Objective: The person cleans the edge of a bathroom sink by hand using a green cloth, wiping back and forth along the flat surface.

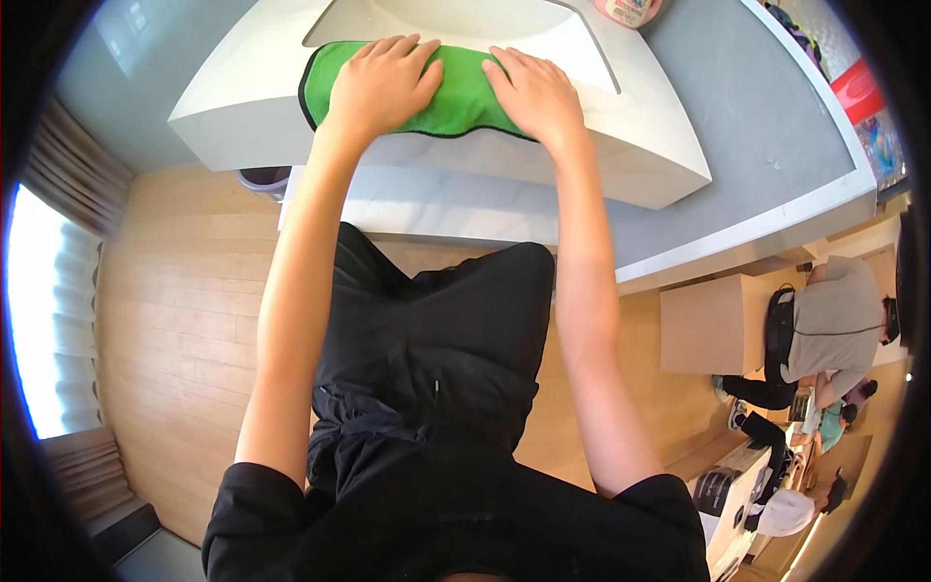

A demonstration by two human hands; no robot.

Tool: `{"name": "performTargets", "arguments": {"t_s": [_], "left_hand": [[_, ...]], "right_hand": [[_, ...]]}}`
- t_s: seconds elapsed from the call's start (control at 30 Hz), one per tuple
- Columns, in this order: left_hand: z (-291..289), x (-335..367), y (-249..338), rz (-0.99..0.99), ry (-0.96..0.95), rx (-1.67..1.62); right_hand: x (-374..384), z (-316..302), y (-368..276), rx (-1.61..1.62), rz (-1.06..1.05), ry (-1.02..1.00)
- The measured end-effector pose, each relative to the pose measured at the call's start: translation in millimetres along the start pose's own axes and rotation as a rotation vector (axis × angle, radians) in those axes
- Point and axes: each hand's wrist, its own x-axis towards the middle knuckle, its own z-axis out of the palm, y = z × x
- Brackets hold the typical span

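Observation:
A green cloth point(462, 99) with a dark edging lies stretched along the front rim of a white sink point(635, 126). My left hand point(386, 85) rests flat on the cloth's left part, its fingers extended and the thumb out to the side. Over the right end of the cloth lies my right hand point(536, 95), also flat, with its fingers stretched toward the basin point(543, 39). Both palms press down from above, and neither hand is wrapped round anything. The cloth's front edge hangs slightly over the sink's front face.
A pinkish container point(628, 10) stands behind the basin's right side. Grey countertop point(756, 145) extends to the right, with a red object point(857, 92) past its edge. Below the sink at left is a bin point(264, 180). Several people, one in a grey shirt point(834, 320), are at far right.

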Motion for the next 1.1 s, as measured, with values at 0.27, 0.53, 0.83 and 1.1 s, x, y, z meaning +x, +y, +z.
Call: {"name": "performTargets", "arguments": {"t_s": [0.27, 0.53, 0.83, 1.1], "left_hand": [[-45.6, -52.2, 41.6, -0.030, 0.025, -0.120], [-67.9, -63.6, 42.0, 0.001, 0.015, -0.147], [-28.6, -13.0, 17.8, -0.014, -0.175, -0.025], [-1.3, 55.9, -18.0, -0.157, -0.722, -0.115]], "right_hand": [[-64.1, -11.8, -34.3, -0.025, -0.078, 0.231], [-79.9, -22.1, -50.4, 0.005, -0.056, 0.212], [-32.7, 1.8, -26.8, -0.035, -0.027, 0.147], [49.3, -4.2, -9.3, 0.016, 0.192, -0.457]]}}
